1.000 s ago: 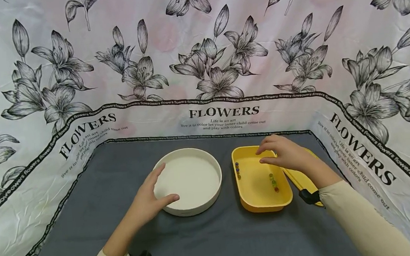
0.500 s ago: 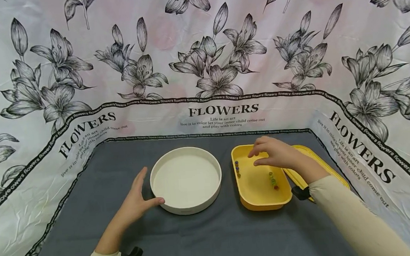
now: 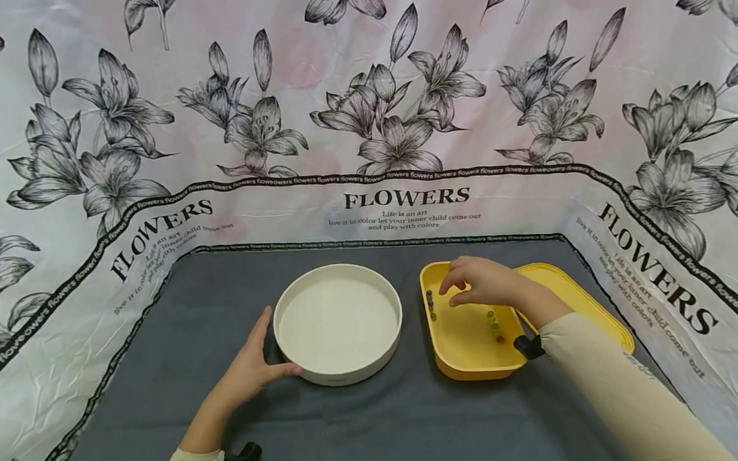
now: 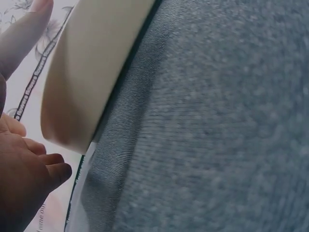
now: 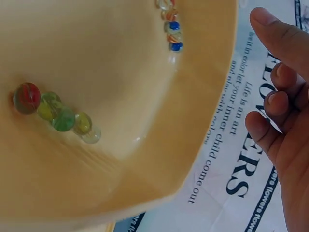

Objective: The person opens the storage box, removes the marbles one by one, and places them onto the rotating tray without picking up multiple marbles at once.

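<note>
A round white shallow dish (image 3: 337, 321) stands at the middle of the grey cloth. My left hand (image 3: 247, 371) is at its left side, fingers spread; the thumb tip is at the rim, but touching or just apart I cannot tell. To the right is a yellow rectangular box (image 3: 469, 357) with glass marbles inside. One row of blue and amber marbles (image 3: 431, 304) lies along its left wall; green, yellow and red marbles (image 5: 63, 118) form another row. Over the box's far part hovers my right hand (image 3: 492, 283), fingers loosely bent, holding nothing; the right wrist view shows it apart from the marbles.
A yellow lid (image 3: 579, 300) lies flat to the right of the box, partly hidden by my right arm. Grey cloth (image 3: 361, 436) covers the table. A white curtain (image 3: 398, 111) printed with flowers rises behind and along both sides.
My left hand has drawn back from over the white dish to its left side. My right hand has moved left over the yellow box, uncovering more of the lid. The marbles have not moved.
</note>
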Action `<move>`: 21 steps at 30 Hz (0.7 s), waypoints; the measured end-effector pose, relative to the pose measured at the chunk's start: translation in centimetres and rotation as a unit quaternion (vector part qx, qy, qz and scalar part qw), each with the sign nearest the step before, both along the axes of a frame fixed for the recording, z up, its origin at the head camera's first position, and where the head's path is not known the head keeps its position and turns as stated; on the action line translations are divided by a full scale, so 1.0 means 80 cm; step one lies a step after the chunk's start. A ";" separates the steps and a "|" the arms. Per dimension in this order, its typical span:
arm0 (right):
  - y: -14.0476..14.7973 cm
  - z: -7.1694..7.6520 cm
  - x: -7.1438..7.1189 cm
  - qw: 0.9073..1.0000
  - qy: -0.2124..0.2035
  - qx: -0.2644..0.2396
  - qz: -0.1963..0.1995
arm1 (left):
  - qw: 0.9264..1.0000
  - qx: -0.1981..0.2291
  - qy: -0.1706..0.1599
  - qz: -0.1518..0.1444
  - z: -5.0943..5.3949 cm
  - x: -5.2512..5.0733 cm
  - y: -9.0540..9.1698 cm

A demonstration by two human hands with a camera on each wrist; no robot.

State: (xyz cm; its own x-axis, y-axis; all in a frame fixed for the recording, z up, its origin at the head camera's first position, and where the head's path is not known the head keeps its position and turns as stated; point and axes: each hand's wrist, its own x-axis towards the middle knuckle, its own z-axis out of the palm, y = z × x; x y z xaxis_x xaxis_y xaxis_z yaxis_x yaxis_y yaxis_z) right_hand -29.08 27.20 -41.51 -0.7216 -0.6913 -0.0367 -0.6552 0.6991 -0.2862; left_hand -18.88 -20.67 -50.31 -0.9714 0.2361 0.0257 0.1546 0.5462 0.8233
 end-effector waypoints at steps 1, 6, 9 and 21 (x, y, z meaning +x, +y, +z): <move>-0.001 -0.002 -0.002 1.000 -0.004 0.000 0.000 | 1.000 0.000 0.000 0.001 -0.001 0.000 0.000; -0.004 -0.012 -0.010 1.000 -0.014 -0.006 0.007 | 1.000 0.008 0.002 0.004 -0.008 -0.003 0.003; -0.006 -0.016 -0.013 1.000 -0.018 -0.009 0.009 | 1.000 0.007 0.001 0.011 -0.011 -0.004 0.004; -0.010 -0.038 -0.029 0.999 -0.034 -0.005 0.025 | 0.999 0.026 -0.013 0.019 -0.016 -0.008 0.004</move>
State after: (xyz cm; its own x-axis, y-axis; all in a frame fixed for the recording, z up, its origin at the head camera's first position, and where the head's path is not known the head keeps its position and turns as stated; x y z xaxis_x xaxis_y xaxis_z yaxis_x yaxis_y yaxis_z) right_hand -31.36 26.42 -44.54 -0.6826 -0.7267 -0.0775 -0.6678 0.6632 -0.3379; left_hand -19.54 -20.37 -51.55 -0.9802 0.1975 0.0112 0.1122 0.5085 0.8537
